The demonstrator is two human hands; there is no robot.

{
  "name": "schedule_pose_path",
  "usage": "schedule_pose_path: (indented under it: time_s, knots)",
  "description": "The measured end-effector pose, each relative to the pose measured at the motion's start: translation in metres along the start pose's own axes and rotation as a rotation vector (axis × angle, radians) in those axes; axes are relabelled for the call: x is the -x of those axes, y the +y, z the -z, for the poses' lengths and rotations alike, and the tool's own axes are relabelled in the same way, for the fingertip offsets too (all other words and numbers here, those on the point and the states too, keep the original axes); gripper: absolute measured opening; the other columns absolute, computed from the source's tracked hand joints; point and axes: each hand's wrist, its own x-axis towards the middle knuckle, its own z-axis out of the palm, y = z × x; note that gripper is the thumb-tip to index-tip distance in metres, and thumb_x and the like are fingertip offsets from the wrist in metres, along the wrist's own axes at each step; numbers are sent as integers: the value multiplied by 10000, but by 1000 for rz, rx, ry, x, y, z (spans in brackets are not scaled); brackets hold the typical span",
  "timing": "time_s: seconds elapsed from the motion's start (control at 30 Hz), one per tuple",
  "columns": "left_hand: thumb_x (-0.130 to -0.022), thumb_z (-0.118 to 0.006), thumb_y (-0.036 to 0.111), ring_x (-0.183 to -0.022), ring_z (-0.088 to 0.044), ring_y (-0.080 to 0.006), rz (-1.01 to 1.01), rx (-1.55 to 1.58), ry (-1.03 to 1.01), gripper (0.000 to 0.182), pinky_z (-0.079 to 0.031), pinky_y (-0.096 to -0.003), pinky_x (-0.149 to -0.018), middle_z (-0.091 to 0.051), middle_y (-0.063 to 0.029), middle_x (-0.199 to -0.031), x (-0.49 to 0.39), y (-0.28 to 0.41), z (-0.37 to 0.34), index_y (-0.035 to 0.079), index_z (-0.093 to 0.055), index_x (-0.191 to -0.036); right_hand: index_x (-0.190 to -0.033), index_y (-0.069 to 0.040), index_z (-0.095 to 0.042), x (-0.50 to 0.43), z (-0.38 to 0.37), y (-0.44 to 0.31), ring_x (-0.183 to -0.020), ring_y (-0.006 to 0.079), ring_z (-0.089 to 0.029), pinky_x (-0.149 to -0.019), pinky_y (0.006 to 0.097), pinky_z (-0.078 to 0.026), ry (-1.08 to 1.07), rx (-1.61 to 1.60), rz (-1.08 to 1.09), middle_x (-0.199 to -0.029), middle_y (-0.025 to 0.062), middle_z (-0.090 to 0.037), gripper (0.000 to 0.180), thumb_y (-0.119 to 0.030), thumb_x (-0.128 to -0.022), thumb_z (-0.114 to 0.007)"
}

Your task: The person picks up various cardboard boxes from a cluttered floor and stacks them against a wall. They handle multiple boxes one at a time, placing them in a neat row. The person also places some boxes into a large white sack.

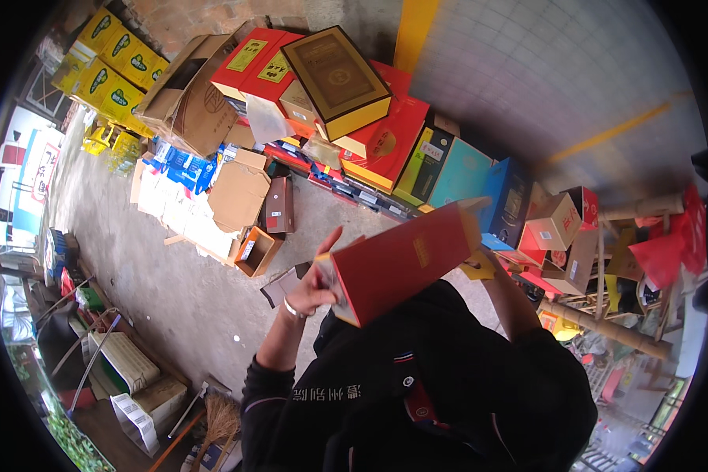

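A long red cardboard box point(404, 259) with yellow edges is held across the front of my body. My left hand point(315, 289), a pale bangle at its wrist, grips the box's left end with fingers spread along it. My right hand point(478, 259) is at the other end, mostly hidden behind open yellow flaps. Beyond the box, stacked gift boxes line the wall, among them a turquoise box point(459, 172), a blue box point(507, 200) and a brown-and-gold box point(337, 79). An open orange-brown box point(256, 252) lies on the floor to the left.
An open carton point(186, 97) stands near yellow printed cartons point(109, 88) at the upper left. Flattened cardboard point(239, 197) lies on the concrete floor point(177, 295). A straw broom point(219, 416) and a white crate point(124, 360) are at the lower left. A bamboo pole point(607, 330) juts out at right.
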Motion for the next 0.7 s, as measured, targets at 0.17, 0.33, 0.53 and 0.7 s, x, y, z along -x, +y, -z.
schedule_pose_path:
  time_s: [0.17,0.33,0.53,0.7]
  knots:
    - [-626,-861,203,-1369,-324,-344,-229,-135,249,817,-292,-442,-1106,-224,-284,-1508,33,0,-43,104,-400,-1293,-1119,-53,-632,-11,-4,32,-922,209,-635,-766,337,-499,-134,-130,-150,-1017,99,-659,322,-146,-815,-687]
    - [-686,-840,137,-1357,-350,-322,-289,-47,486,693,-322,-424,-1091,-239,-280,-1506,53,-4,-70,90,-424,-1238,-1106,-57,-639,-20,-2,69,-924,201,-625,-772,333,-495,-241,-221,-292,-1023,82,-654,311,-138,-811,-691]
    - [-752,-768,63,-1143,-531,-213,-169,87,712,590,-452,-359,-950,-538,-112,-1245,51,-9,-70,85,-449,-1247,-1077,-51,-636,-61,14,48,-970,262,-608,-809,365,-492,-580,674,660,-1056,117,-646,258,-78,-820,-623]
    - [-807,-718,-7,-752,-604,-115,-272,107,794,413,-485,-229,-629,-589,-55,-993,21,-24,-59,48,-467,-1130,-1081,-7,-610,-71,-6,38,-926,281,-616,-776,380,-493,-339,-38,-291,-1061,125,-639,288,-162,-840,-615]
